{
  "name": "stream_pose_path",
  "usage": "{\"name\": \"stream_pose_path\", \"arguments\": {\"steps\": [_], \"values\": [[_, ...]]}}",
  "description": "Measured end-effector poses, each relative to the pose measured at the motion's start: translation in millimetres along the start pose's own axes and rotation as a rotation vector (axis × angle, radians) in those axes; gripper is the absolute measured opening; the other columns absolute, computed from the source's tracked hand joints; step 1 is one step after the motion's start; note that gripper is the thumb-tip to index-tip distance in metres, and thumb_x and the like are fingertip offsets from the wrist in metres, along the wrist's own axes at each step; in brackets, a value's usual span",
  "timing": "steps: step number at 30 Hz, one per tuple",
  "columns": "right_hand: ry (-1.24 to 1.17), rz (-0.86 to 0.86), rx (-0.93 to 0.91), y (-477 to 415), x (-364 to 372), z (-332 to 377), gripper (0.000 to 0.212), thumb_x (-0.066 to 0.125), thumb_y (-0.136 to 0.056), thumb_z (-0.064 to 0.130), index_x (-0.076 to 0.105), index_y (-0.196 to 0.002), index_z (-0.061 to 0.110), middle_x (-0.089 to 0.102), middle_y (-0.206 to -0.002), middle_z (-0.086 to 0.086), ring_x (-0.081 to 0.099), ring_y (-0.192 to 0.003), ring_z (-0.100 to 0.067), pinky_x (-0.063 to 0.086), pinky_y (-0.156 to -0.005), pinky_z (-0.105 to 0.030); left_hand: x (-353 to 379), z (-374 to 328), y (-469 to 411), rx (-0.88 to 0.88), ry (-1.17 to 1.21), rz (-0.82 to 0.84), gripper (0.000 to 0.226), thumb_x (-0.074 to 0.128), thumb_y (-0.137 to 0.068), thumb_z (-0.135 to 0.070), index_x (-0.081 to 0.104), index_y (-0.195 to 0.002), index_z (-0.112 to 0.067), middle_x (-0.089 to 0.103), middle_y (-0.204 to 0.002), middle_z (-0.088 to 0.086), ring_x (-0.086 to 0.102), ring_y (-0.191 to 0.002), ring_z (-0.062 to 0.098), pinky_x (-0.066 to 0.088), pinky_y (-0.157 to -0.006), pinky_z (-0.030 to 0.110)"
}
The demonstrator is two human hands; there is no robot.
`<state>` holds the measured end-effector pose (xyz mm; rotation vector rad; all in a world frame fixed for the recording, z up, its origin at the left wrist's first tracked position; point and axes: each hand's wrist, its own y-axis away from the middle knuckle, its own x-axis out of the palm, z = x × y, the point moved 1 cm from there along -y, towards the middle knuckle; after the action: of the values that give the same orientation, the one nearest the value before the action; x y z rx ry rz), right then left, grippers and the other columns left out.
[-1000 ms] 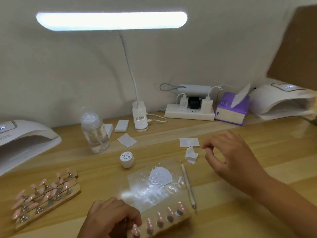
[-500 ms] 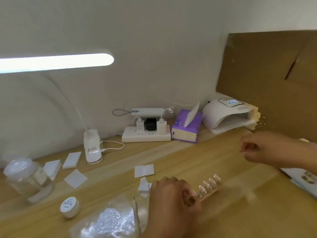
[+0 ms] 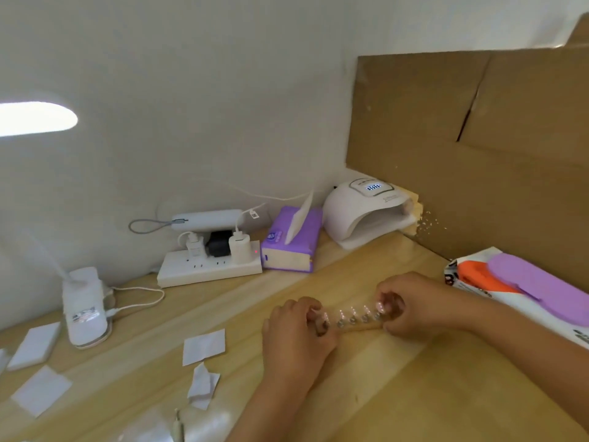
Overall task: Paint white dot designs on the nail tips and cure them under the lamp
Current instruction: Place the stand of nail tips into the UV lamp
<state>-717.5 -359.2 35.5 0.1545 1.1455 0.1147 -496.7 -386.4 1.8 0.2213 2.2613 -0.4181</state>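
Nail tips (image 3: 353,311), seemingly pinkish, rowed on strip (image 3: 360,327); left hand (image 3: 296,338), right hand (image 3: 417,303) fingers grip ends

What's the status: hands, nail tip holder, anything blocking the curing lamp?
Left hand and right hand each grip an end of the nail tip holder. Holder short of curing lamp, display lit. Nothing seen between them; tissue box beside lamp.

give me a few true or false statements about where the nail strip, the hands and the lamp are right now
1. The left hand and right hand each grip one end of the nail strip. True.
2. The nail strip is inside the nail lamp. False: it is in the hands, apart from the lamp.
3. The nail lamp's display is lit. True.
4. The tissue box is orange. False: it is purple.
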Motion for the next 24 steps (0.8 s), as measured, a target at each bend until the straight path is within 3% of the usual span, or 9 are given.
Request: {"name": "stream_pose_path", "arguments": {"steps": [4,7,11,14,17,19,22,24], "values": [[0.048,-0.146,0.110,1,-17,-10,0.017,0.074,-0.076,0.024,0.060,-0.070,0.032,0.064,-0.075,0.012,0.059,-0.071,0.000,0.042,-0.061,-0.009,7,2,0,-0.023,-0.101,-0.023,0.059,0.062,-0.080,-0.049,0.043,-0.133,-0.034,0.051,-0.115,-0.013,0.047,-0.116,0.012,0.033,-0.100,0.027],[0.095,-0.294,0.312,-9,-40,-15,0.027,0.071,-0.081,0.022,0.054,-0.060,0.018,0.057,-0.068,0.002,0.057,-0.069,-0.016,0.040,-0.059,-0.024,14,1,1,0.029,-0.231,-0.051,0.056,0.051,-0.085,-0.055,0.041,-0.136,-0.034,0.047,-0.122,-0.012,0.044,-0.117,0.015,0.031,-0.097,0.028],[0.080,-0.381,0.465,-29,-55,-13,0.040,0.073,-0.080,0.017,0.041,-0.056,0.013,0.046,-0.062,-0.003,0.047,-0.058,-0.018,0.028,-0.046,-0.025,19,3,3,0.082,-0.245,-0.088,0.053,0.051,-0.085,-0.052,0.048,-0.132,-0.028,0.050,-0.117,-0.007,0.047,-0.111,0.019,0.034,-0.092,0.031],[0.046,-0.423,0.516,-45,-58,-10,0.035,0.073,-0.081,0.015,0.042,-0.064,0.013,0.059,-0.079,-0.011,0.058,-0.074,-0.025,0.036,-0.049,-0.023,19,2,3,0.090,-0.245,-0.092,0.053,0.051,-0.085,-0.051,0.051,-0.132,-0.026,0.051,-0.114,-0.006,0.048,-0.109,0.020,0.035,-0.091,0.032],[0.017,-0.445,0.543,-58,-58,-7,0.020,0.072,-0.083,0.018,0.056,-0.079,0.008,0.067,-0.098,-0.020,0.066,-0.089,-0.031,0.048,-0.066,-0.029,20,3,3,0.095,-0.294,-0.068,0.058,0.039,-0.083,-0.057,0.045,-0.134,-0.030,0.046,-0.117,-0.010,0.045,-0.112,0.016,0.033,-0.094,0.029],[-0.017,-0.467,0.571,-66,-56,-9,0.020,0.073,-0.083,0.020,0.064,-0.093,0.004,0.068,-0.097,-0.019,0.069,-0.093,-0.033,0.051,-0.071,-0.032,17,1,2,0.099,-0.305,-0.081,0.057,0.050,-0.075,-0.055,0.057,-0.123,-0.026,0.053,-0.106,-0.007,0.054,-0.101,0.018,0.042,-0.087,0.032],[-0.072,-0.488,0.601,-80,-51,-14,0.019,0.073,-0.081,0.020,0.060,-0.082,0.006,0.070,-0.086,-0.018,0.071,-0.086,-0.032,0.054,-0.074,-0.032,19,-2,1,0.129,-0.308,-0.139,0.054,0.081,-0.049,-0.048,0.072,-0.095,-0.020,0.061,-0.081,-0.004,0.064,-0.071,0.021,0.052,-0.060,0.032],[-0.107,-0.514,0.615,-92,-46,-19,0.023,0.074,-0.079,0.024,0.057,-0.082,0.008,0.070,-0.091,-0.018,0.070,-0.088,-0.032,0.054,-0.076,-0.032,21,-3,0,0.143,-0.325,-0.153,0.057,0.083,-0.042,-0.048,0.073,-0.090,-0.020,0.061,-0.078,-0.005,0.064,-0.065,0.020,0.052,-0.055,0.030]]}}
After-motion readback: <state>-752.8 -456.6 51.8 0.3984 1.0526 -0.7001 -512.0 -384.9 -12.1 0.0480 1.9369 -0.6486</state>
